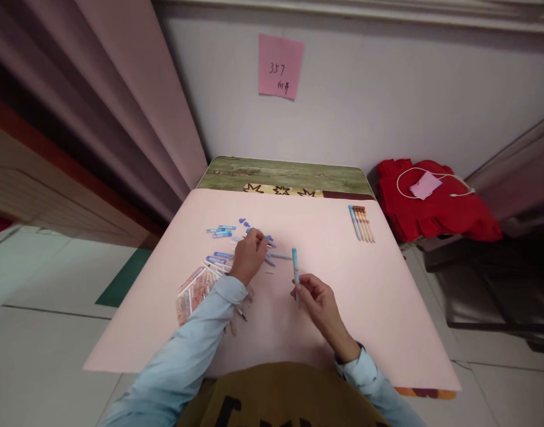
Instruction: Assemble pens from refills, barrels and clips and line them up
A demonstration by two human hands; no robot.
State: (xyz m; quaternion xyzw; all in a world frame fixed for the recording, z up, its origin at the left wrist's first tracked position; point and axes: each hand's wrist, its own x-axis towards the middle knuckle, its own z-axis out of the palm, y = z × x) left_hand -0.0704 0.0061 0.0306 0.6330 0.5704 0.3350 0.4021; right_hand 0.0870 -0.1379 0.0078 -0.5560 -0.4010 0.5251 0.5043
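In the head view, we see two bare hands working over a pink-covered table (378,320). Near its far right corner, a finished-looking row lies side by side: one blue pen (355,223) and several brown-topped pens (365,224). Toward the left edge things are loose – short blue pieces (222,232), small dark-blue bits (242,221), white tubes (216,268) and a reddish patterned bundle (196,290) too blurred to make out. From this we judge that a small part is done and that most of the pieces are left to deal with.

Our right hand (316,299), right of the middle and toward the near edge, has its grip pinched around a light-blue pen (295,264); thumb and fingers take its lower part, while the capped end rises clear of them, pointing to the far edge. A thin pale-blue tube (281,257) lies just left of that pen. Our left hand (249,255) is over the loose pieces, its fingertips bunched at a bit of blue – whether that grip is pinching anything, we cannot tell.
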